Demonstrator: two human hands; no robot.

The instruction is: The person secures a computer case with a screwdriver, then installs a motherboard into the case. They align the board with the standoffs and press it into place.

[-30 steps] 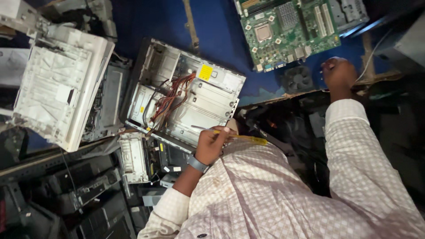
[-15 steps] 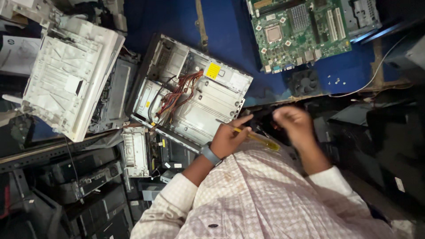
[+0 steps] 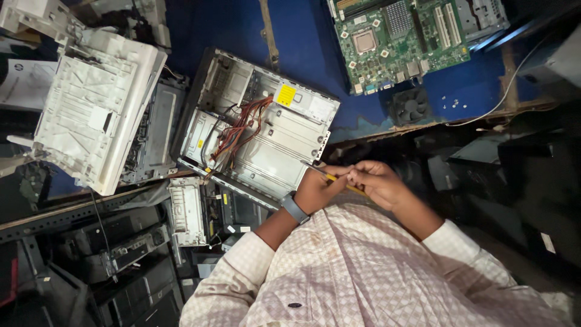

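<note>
Near the lower edge of the open computer case (image 3: 266,130), right hand (image 3: 378,181) now brought back from the blue table (image 3: 302,36) to left hand (image 3: 316,192), fingers of both clamped on the yellow-handled screwdriver (image 3: 330,177), so held two-handed.

A square yellow label (image 3: 285,95) is sitting on the silver drive cage inside the open case (image 3: 254,130). A smaller yellow sticker (image 3: 200,144) is showing at the case's left wall. A white printed sheet (image 3: 21,82) is lying at far left, tucked partly under the white printer shell (image 3: 91,115).
</note>
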